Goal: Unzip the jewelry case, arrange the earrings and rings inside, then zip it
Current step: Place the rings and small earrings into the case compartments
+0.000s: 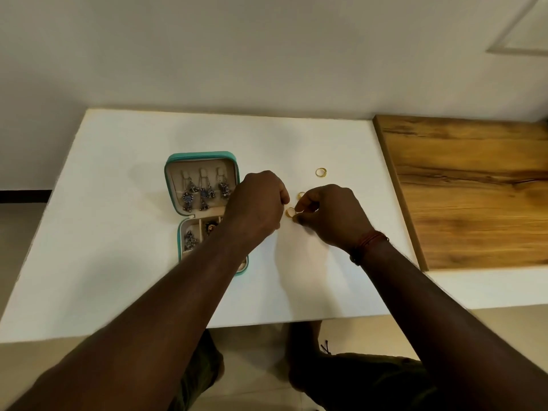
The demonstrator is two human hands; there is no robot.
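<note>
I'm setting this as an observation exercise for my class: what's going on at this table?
A person is filling an open teal jewelry case on the white table. Earrings already hang in its lid. The right hand pinches a gold ring beside the case; the left hand is curled next to it, its grip hidden. Two loose rings lie on the table beyond.

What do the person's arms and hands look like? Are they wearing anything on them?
The left arm and right arm show no sleeves. The left hand and right hand wear no gloves. A reddish-brown thread bracelet circles the right wrist; the left wrist has nothing on it.
</note>
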